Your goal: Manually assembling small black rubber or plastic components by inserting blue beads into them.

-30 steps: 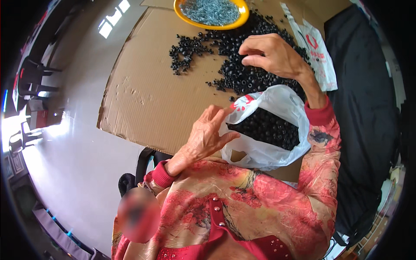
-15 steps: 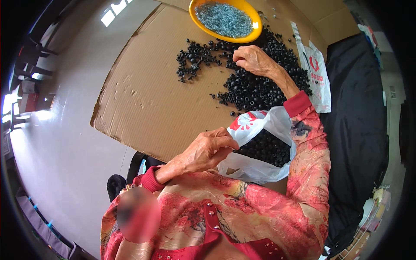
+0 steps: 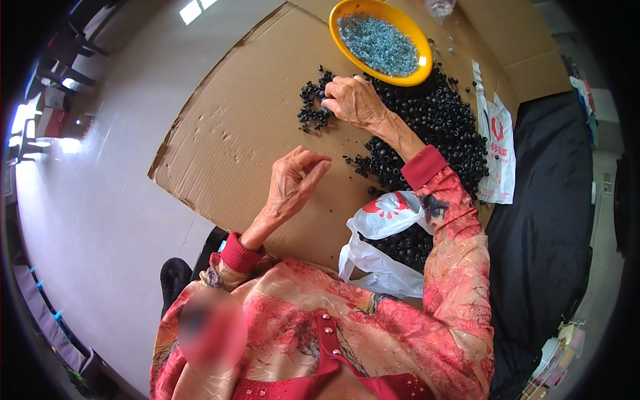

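My right hand (image 3: 353, 101) is closed, fingers curled down at the left part of a spread of small black beads (image 3: 437, 110); whatever is in its fingers is hidden. My left hand (image 3: 293, 179) hovers over bare cardboard with fingers bent and thumb drawn in, and nothing shows in it. A white plastic bag with a red print (image 3: 383, 217) lies close to my body, its mouth gaping, more black beads (image 3: 403, 248) inside. My right sleeve covers part of that bag. Past my right hand sits a yellow oval dish (image 3: 421, 75) of tiny clear bluish pieces (image 3: 379, 45).
The beads lie on a large cardboard sheet (image 3: 233, 127) with a raised flap at the far right. A flat white plastic bag (image 3: 499, 157) lies beside the beads. Black cloth (image 3: 543, 220) hangs along the right. Grey floor (image 3: 127, 167) extends to the left.
My left hand has let go of the bag's edge and moved forward over the cardboard. My right hand has shifted left across the beads. The view has shifted slightly.
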Demonstrator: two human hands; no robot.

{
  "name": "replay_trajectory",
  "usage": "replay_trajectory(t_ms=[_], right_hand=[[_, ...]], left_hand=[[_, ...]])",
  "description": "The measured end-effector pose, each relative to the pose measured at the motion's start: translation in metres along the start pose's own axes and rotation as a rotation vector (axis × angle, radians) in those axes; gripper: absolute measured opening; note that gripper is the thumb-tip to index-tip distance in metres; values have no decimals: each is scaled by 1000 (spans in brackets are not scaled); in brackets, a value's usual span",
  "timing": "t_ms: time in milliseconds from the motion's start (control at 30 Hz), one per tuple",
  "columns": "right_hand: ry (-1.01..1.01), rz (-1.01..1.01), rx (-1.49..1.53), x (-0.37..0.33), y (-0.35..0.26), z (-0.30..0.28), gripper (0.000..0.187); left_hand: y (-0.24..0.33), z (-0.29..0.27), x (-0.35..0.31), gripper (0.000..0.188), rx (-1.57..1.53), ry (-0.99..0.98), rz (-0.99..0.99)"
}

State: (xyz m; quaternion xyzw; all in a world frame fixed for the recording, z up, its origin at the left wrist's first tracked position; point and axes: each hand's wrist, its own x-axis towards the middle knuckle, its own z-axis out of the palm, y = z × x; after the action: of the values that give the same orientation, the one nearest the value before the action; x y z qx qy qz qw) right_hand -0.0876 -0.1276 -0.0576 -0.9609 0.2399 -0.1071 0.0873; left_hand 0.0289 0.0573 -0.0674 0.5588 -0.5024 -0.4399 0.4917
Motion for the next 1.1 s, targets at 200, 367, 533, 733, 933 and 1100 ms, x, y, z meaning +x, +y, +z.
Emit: replay_trajectory(t_ms=[200,367,533,733,933,1100], right_hand=[[12,59,-115,7,-10,9,18],[9,36,38,4,0,3,18],[102,181,626,-12,-35,-59,15],[287,15,650,-36,-58,-92,19],[373,-155,448,-47,-60,-98,21],[354,-146,484,-54,-61,-99,23]], left_hand=[[-12,0,4,11,5,101,61],[-16,2,9,13,-38,113,32],[9,-3,25,22,-764,102,-217],[42,6,37,23,-1165,-47,-189],[49,20,37,19,-1292,-166,-188],[48,24,33,19,-1357,-223,-236]])
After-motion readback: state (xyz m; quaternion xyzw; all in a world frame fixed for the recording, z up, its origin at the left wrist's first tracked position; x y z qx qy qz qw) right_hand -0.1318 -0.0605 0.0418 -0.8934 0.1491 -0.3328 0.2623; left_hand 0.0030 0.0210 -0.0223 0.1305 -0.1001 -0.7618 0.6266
